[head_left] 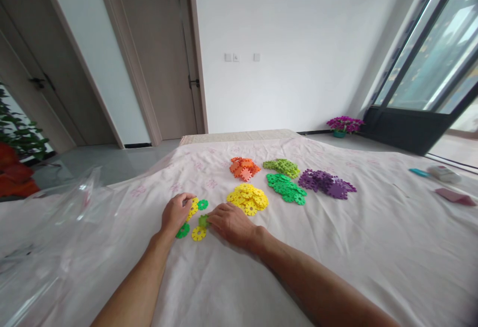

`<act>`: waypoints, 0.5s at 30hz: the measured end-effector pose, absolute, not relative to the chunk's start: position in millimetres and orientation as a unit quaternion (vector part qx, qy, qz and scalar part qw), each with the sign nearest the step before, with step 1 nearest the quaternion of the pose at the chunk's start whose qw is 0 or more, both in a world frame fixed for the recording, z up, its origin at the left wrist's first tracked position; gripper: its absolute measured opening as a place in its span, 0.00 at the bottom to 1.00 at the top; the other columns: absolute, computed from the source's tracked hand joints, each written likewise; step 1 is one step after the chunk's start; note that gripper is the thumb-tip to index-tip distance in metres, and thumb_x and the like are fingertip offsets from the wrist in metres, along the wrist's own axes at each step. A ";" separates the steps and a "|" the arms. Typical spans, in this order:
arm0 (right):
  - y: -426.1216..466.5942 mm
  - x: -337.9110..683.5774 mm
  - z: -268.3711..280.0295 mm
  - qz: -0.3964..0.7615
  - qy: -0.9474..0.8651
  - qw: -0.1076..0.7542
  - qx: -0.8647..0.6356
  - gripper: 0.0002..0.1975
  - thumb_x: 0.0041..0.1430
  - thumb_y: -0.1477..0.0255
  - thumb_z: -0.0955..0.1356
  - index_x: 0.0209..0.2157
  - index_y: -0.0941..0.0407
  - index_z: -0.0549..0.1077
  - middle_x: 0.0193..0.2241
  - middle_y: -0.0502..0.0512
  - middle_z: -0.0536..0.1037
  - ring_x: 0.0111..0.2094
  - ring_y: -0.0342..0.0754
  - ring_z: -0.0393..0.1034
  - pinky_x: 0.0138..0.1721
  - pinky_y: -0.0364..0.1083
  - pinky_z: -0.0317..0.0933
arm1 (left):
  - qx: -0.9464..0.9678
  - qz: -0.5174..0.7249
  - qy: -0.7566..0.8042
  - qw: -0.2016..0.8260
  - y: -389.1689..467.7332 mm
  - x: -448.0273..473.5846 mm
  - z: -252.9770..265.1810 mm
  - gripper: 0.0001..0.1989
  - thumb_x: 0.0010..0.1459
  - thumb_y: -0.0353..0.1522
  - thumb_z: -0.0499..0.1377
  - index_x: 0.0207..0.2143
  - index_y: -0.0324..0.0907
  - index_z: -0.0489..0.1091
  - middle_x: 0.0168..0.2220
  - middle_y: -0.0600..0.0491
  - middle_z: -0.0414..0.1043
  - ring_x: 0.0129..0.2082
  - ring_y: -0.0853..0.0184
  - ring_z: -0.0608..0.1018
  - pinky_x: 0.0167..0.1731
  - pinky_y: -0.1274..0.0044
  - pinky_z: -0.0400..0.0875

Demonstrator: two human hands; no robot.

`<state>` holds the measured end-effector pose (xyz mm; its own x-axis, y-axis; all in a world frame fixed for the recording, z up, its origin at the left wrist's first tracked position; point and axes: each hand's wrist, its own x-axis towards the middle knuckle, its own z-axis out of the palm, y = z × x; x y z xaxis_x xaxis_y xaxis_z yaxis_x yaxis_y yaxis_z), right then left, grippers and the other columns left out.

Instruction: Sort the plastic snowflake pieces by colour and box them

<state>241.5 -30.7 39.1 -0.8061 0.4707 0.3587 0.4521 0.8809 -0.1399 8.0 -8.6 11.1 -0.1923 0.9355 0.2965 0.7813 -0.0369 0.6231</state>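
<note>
My left hand [178, 213] is curled, its fingertips at the edge of a yellow flower-shaped interlocking disc [193, 208]. My right hand [232, 223] is closed, its fingertips pinching a light green interlocking piece [203, 221]. Beside these lie a small green disc [202, 204], another green disc [182, 230] partly under my left wrist, and a yellow disc [199, 233] nearer to me. Just beyond my right hand rises a heap of yellow discs [248, 197]. The fingertips of both hands are partly hidden.
Further piles are orange pieces [244, 168], light green pieces [283, 167], green discs [287, 188] and purple pieces [328, 183]. Clear plastic wrapping [70, 217] lies at the left. On the right are a blue object [418, 172] and a pink item [454, 196]. A pale cloth [328, 247] covers the surface.
</note>
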 end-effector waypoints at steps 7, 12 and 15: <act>-3.9 267.1 48.9 0.079 -0.860 0.390 -0.321 0.14 0.70 0.69 0.59 0.42 0.55 0.76 0.39 0.57 0.77 0.40 0.46 0.70 0.43 0.44 0.64 | 0.618 0.347 0.694 0.126 -9.0 7.6 11.0 0.13 0.57 0.34 0.53 0.40 0.47 0.76 0.45 0.55 0.79 0.42 0.66 0.78 0.43 0.77 0.69; 50.9 325.2 52.7 0.169 -0.667 0.571 -0.448 0.14 0.64 0.65 0.64 0.43 0.56 0.77 0.35 0.56 0.78 0.34 0.47 0.74 0.36 0.46 0.70 | 0.619 0.347 0.692 0.129 -8.8 7.1 9.8 0.13 0.57 0.35 0.53 0.41 0.47 0.76 0.44 0.55 0.79 0.43 0.67 0.78 0.44 0.77 0.69; 79.3 368.3 43.8 0.263 -0.513 0.639 -0.510 0.18 0.58 0.64 0.66 0.46 0.59 0.75 0.28 0.54 0.78 0.27 0.47 0.75 0.29 0.46 0.72 | 0.624 0.350 0.689 0.114 -9.0 7.2 10.2 0.13 0.57 0.34 0.53 0.40 0.47 0.76 0.44 0.55 0.78 0.44 0.66 0.78 0.45 0.77 0.68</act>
<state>368.3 79.3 43.8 0.3365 0.8584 0.3872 0.1871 0.3421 -0.9209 7.2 -9.0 10.2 -0.1952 0.9399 0.2801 0.7806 -0.0241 0.6246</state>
